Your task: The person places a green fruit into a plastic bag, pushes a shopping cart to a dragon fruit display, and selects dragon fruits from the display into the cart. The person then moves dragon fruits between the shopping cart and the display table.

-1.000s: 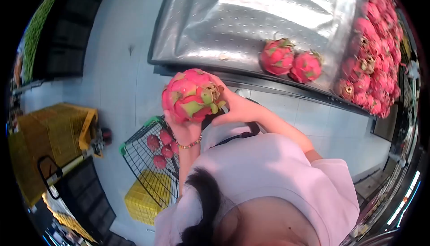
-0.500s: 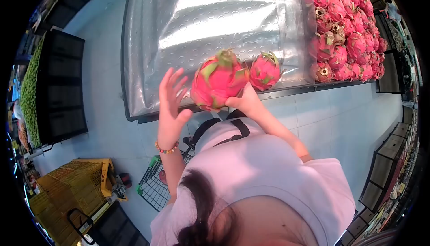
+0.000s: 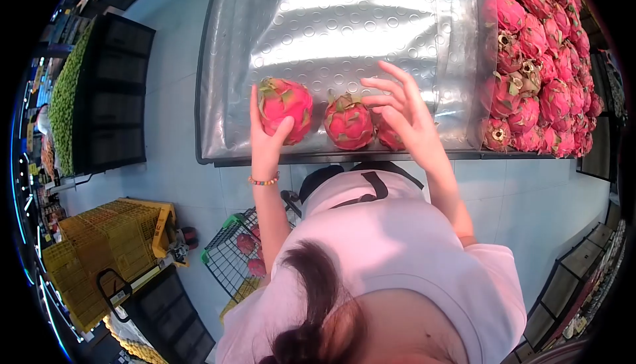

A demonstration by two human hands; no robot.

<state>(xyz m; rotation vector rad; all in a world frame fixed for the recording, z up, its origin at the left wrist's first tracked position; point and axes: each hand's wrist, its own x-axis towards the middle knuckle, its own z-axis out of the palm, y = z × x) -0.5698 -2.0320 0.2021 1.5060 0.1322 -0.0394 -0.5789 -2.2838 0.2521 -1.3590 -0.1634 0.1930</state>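
A pink dragon fruit [image 3: 291,107] with green scales rests in my left hand [image 3: 265,140], thumb in front and fingers at its left side. Just right of it, a second dragon fruit [image 3: 348,124] sits near the front edge of the silvery dimpled display mat [image 3: 318,52]. A third dragon fruit [image 3: 388,136] is partly hidden behind my right hand [image 3: 412,115]. That hand is open, its fingers spread and pointing left above these fruits, holding nothing.
A heap of dragon fruits [image 3: 543,79] fills the stand's right side behind a clear divider [image 3: 490,66]. Below left is a wire shopping cart [image 3: 225,253] with several dragon fruits. Yellow crates [image 3: 103,251] stand farther left, near a dark stand of green fruit [image 3: 66,105].
The dragon fruit gripped by my right hand is now in my left. My right hand has let go and moved right. More of the fruits on the mat and in the cart shows.
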